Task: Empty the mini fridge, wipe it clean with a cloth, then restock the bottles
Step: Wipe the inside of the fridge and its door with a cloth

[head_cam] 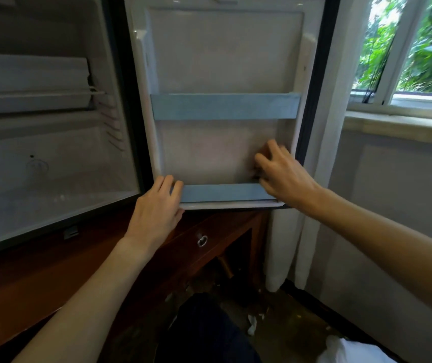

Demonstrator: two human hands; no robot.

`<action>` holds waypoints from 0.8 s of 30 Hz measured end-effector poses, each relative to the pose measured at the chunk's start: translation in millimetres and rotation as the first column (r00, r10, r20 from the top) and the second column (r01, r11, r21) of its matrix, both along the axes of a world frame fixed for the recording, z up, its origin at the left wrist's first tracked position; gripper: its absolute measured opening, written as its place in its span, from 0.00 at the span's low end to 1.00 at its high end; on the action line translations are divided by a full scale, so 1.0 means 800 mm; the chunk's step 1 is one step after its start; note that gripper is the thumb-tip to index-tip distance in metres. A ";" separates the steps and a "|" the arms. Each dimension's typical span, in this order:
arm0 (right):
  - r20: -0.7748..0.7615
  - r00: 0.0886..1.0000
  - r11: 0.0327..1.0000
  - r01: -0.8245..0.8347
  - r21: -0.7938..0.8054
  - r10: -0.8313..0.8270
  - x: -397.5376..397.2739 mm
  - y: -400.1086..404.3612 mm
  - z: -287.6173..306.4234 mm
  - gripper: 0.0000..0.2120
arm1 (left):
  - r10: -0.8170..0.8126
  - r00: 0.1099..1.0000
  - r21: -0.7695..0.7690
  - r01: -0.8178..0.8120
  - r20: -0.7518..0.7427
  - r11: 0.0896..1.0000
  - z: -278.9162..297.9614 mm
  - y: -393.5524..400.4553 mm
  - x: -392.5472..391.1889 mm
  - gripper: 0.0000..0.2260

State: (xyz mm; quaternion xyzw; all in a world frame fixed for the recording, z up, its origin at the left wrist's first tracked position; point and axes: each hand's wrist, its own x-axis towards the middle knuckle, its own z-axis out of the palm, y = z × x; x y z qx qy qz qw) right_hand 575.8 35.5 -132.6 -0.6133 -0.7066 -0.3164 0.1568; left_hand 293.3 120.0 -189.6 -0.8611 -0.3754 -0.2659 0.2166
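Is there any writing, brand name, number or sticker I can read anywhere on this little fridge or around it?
None can be read.
Fridge door inner panel: plain, no label.
Blue door rails: no print.
Fridge interior: a faint round embossed mark on the back wall, too blurred to read.
Wooden cabinet: only a metal ring, no text.

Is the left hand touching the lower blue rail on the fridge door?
Touching. The head view shows the left hand with its fingers lying over the left end of the lower blue rail, no gap between them.
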 end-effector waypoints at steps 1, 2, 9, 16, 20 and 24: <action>0.011 1.000 1.000 0.023 0.001 -0.023 0.003 -0.006 0.001 0.15 | 0.001 1.000 -0.005 -0.001 0.006 1.000 -0.001 -0.001 0.000 0.25; 0.007 0.999 1.000 0.031 -0.005 -0.031 0.001 -0.008 0.002 0.15 | -0.001 1.000 -0.005 0.001 0.008 1.000 -0.001 -0.001 0.000 0.26; -0.031 0.990 0.990 -0.140 0.012 0.141 -0.069 0.046 0.001 0.12 | -0.005 1.000 -0.011 0.005 -0.002 1.000 -0.001 -0.002 0.000 0.26; 0.059 0.949 0.950 -0.311 -0.008 0.311 -0.152 0.101 0.000 0.14 | 0.002 1.000 -0.030 -0.002 0.003 1.000 0.001 0.003 0.000 0.24; 0.092 0.948 0.952 -0.306 -0.002 0.305 -0.129 0.091 -0.003 0.13 | -0.016 1.000 -0.008 0.016 0.006 1.000 -0.001 0.002 -0.003 0.24; 0.080 0.975 0.978 -0.208 -0.015 0.208 -0.081 0.061 -0.002 0.15 | -0.037 0.999 0.016 0.037 0.000 0.999 -0.001 0.003 -0.005 0.24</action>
